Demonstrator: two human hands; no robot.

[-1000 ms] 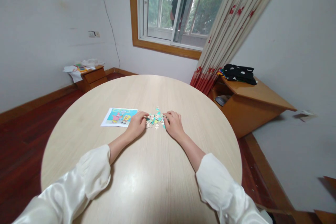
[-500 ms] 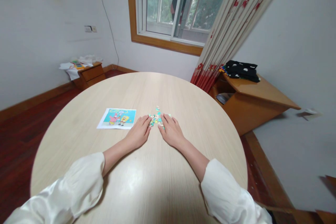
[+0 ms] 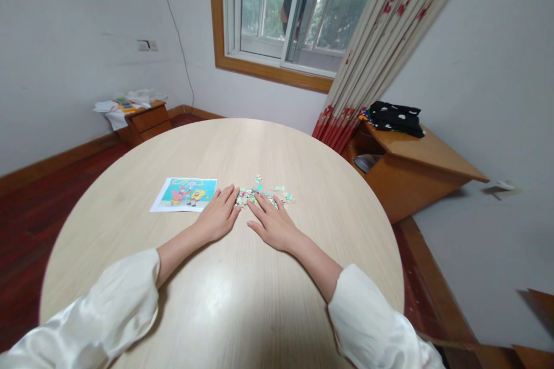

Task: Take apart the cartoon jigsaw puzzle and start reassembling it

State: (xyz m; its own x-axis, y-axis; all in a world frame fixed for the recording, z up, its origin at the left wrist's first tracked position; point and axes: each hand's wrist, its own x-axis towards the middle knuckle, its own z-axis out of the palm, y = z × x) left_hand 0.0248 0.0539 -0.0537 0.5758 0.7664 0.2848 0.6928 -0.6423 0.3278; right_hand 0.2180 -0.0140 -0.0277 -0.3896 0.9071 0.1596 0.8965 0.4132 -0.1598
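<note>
Small jigsaw puzzle pieces [image 3: 246,194] in turquoise, yellow and beige lie in a loose heap on the round wooden table [image 3: 216,294]. My left hand [image 3: 217,215] rests flat at the heap's left side, fingers stretched out, the tips at the pieces. On the near right side of the heap, my right hand [image 3: 273,221] lies palm down with its fingers spread, covering some of the pieces. A printed cartoon picture [image 3: 185,194] on white paper lies to the left, its right edge close to my left fingers.
Beyond the table are a window [image 3: 277,11] and a long curtain [image 3: 359,46]. A small drawer cabinet [image 3: 149,121] with papers stands at the back left. At the right is a tilted wooden cabinet [image 3: 428,179] with dark folded cloth [image 3: 396,118] on it.
The puzzle heap is spread wider, with more pieces showing on the right. My right hand has moved left and toward me, its fingers spreading. My left hand has shifted slightly left.
</note>
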